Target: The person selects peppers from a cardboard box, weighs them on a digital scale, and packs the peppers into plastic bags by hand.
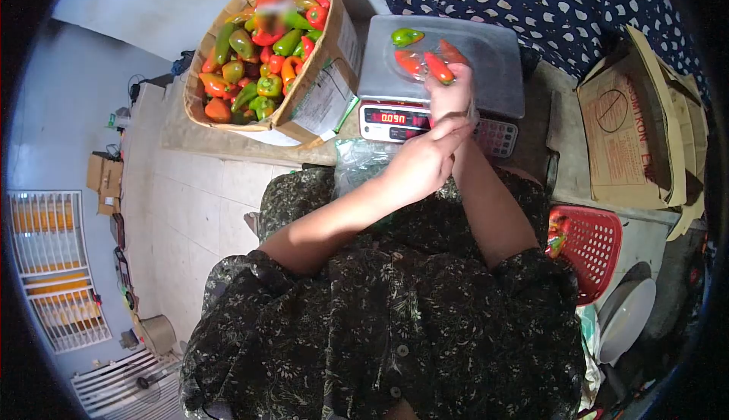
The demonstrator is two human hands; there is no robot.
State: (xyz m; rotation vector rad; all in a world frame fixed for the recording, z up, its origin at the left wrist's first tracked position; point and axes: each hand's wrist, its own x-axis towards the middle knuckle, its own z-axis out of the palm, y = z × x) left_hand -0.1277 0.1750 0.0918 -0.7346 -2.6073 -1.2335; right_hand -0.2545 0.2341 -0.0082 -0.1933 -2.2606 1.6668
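Note:
My right hand (pixel 452 92) reaches over the metal platform of a digital scale (pixel 486 59). Its fingers are closed around a red pepper (pixel 438 67). Thin clear plastic glints around this hand and the peppers beside it. A green pepper (pixel 408 37) and another red pepper (pixel 408 61) lie on the platform to the left; one more red pepper (pixel 452 50) is just behind the hand. My left hand (pixel 427 160) is closed at my right wrist, in front of the lit red display (pixel 393 118). What its fingers pinch is hidden.
A cardboard box (pixel 323 90) full of red and green peppers stands left of the scale. Clear plastic bags (pixel 357 163) lie below the display. On the right are an open cardboard carton (pixel 626 127), a red basket (pixel 596 249) with some peppers and a white basin (pixel 629 317).

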